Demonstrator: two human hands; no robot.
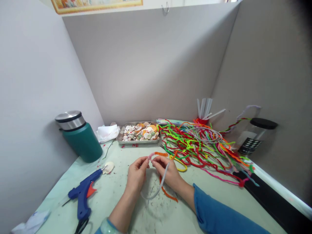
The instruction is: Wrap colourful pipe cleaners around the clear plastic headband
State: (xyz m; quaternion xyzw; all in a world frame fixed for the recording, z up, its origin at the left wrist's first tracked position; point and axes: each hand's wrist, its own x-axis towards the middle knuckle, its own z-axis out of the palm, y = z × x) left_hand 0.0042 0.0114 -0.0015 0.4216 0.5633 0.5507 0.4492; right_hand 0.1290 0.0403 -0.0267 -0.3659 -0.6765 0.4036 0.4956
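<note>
My left hand (136, 174) and my right hand (168, 171) meet low in the middle of the head view, thumbs and fingertips pinched close together. Between them is a thin pink pipe cleaner (151, 155), and an orange pipe cleaner (161, 154) stretches over the right fingers. From my right hand a pale grey strand (161, 185) hangs in a loop toward the table. Another orange length (170, 196) lies beneath my right wrist. Just beyond that hand rests a bent yellow pipe cleaner (181, 167). The exact joint at the fingertips is too small to make out.
At left lie a blue glue gun (84, 191) and a shell (109, 167), near a green flask (83, 143). Behind my hands stands a metal tray (136, 142) of shells or buttons. Tangled pipe cleaners (195, 143) and a black-lidded jar (251, 139) fill the right side.
</note>
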